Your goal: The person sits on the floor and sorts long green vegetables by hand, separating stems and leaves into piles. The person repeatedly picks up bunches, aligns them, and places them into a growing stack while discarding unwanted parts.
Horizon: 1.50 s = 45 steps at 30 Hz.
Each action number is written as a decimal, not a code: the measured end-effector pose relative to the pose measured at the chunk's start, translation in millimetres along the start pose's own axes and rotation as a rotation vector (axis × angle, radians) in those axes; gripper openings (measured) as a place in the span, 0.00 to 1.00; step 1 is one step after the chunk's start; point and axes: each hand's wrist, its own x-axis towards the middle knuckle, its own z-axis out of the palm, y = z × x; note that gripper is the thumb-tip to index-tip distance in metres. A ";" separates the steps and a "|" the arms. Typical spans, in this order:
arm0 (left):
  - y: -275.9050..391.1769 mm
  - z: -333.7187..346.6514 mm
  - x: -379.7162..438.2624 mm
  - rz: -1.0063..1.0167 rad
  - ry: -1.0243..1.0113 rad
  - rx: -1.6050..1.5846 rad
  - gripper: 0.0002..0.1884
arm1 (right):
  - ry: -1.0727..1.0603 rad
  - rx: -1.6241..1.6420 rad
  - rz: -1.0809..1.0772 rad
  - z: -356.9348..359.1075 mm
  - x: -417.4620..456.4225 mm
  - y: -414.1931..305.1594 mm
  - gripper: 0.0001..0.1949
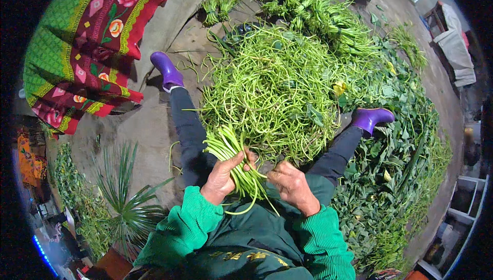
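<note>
My left hand [222, 178] is wrapped around a loose bunch of long green leaf stalks [225, 141], its thumb across the top. The bunch slants over my lap, with a few stalk ends curving down below the hand. My right hand [290, 187] is just to the right, fingers curled in, its fingertips closed on the end of one stalk that reaches out from the bunch. In front of me, between my spread legs, lies a large tangled heap of loose green stalks [269, 83].
Tied bundles of stalks [331, 22] lie beyond the heap, with two smaller bundles [217, 8] left of them. Stripped leaves [385, 187] cover the ground at right, under my purple boot [371, 119]. At left are a fan-shaped palm leaf [125, 199] and a flowered red-and-green cloth [96, 37].
</note>
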 end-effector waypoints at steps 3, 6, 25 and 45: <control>3.5 2.5 -8.6 0.119 -0.075 0.316 0.08 | -0.051 0.001 0.018 1.4 -8.3 -9.7 0.13; 4.6 7.9 -17.8 0.141 -0.148 0.492 0.08 | 0.119 -0.089 0.037 -7.2 0.1 -28.6 0.11; -12.1 10.2 -31.6 -0.031 -0.158 0.538 0.25 | 0.279 -0.064 0.100 3.5 13.8 -74.5 0.07; -17.9 -2.5 -30.5 0.134 -0.020 0.638 0.15 | 0.291 -0.366 0.236 19.3 19.0 -79.5 0.05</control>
